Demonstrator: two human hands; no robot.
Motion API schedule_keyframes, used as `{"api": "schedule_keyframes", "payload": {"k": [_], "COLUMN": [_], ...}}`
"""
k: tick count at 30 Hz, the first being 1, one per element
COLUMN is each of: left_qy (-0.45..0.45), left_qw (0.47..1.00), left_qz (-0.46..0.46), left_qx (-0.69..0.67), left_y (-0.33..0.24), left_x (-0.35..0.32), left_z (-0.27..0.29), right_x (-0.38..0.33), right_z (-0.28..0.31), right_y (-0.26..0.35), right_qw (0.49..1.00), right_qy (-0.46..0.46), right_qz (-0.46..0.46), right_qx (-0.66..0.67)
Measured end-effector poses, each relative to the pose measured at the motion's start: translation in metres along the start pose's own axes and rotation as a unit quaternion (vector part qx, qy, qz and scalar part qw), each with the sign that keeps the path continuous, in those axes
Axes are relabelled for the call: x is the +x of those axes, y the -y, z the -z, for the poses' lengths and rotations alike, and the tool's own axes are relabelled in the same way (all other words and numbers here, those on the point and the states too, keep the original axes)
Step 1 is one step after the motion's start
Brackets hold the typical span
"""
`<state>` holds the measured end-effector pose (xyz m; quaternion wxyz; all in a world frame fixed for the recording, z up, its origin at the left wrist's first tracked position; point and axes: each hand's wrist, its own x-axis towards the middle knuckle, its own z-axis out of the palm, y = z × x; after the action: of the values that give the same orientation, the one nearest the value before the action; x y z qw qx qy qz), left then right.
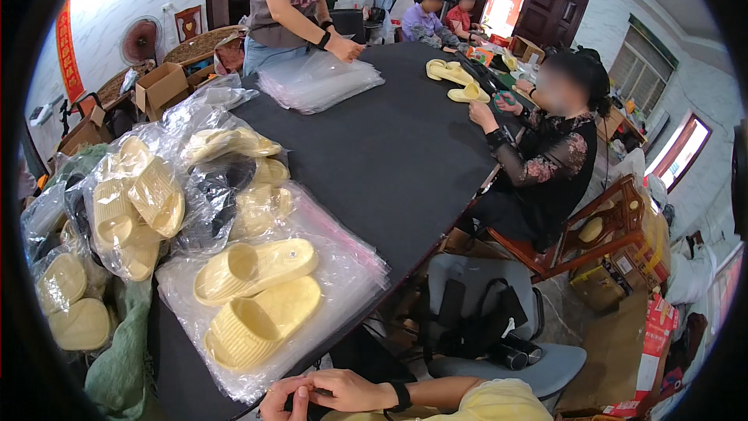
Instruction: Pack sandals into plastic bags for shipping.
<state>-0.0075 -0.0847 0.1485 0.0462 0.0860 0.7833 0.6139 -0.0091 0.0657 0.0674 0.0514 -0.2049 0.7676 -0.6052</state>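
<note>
My left hand point(285, 400) and my right hand point(343, 390) meet at the table's near edge, their curled fingers against each other. Nothing shows in either one. A black band circles my right wrist. Just beyond them, a pair of pale yellow slide slippers lies side by side: a nearer slipper point(269, 323) and a farther slipper point(261, 265). Both rest on a stack of clear plastic bags point(354, 269). To the left is a heap of bagged yellow slippers point(140, 195), with green sacking point(117, 366) beneath it.
Across the black-covered table point(366, 140), a standing person point(296, 8) handles another stack of clear bags point(312, 82). A seated person point(557, 140) at the right works near unbagged yellow slippers point(467, 93). A grey chair point(483, 304) holds a black bag; cardboard boxes point(160, 90) stand at the far left.
</note>
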Motion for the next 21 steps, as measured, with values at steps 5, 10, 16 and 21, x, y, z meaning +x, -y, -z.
{"api": "schedule_keyframes", "payload": {"k": [5,10,16,21], "left_qy": [-0.015,-0.027,-0.002,0.11], "left_qw": [1.0,0.999,0.995,0.987], "left_qz": [-0.003,-0.026,0.046,-0.053], "left_qx": [0.0,0.014,0.088,0.101], "left_y": [-0.001,0.002,0.007,0.098], "left_x": [-0.003,-0.003,-0.016,-0.019], "left_z": [-0.003,-0.006,-0.004,-0.019], "right_x": [0.0,0.002,0.014,0.037], "right_z": [-0.003,0.002,0.015,0.021], "right_y": [-0.003,0.005,0.016,0.034], "right_qw": [1.0,0.999,0.992,0.99], "right_qy": [0.002,-0.021,-0.086,0.006], "right_qz": [0.017,0.024,-0.053,0.133], "right_qx": [-0.021,-0.02,0.078,-0.056]}}
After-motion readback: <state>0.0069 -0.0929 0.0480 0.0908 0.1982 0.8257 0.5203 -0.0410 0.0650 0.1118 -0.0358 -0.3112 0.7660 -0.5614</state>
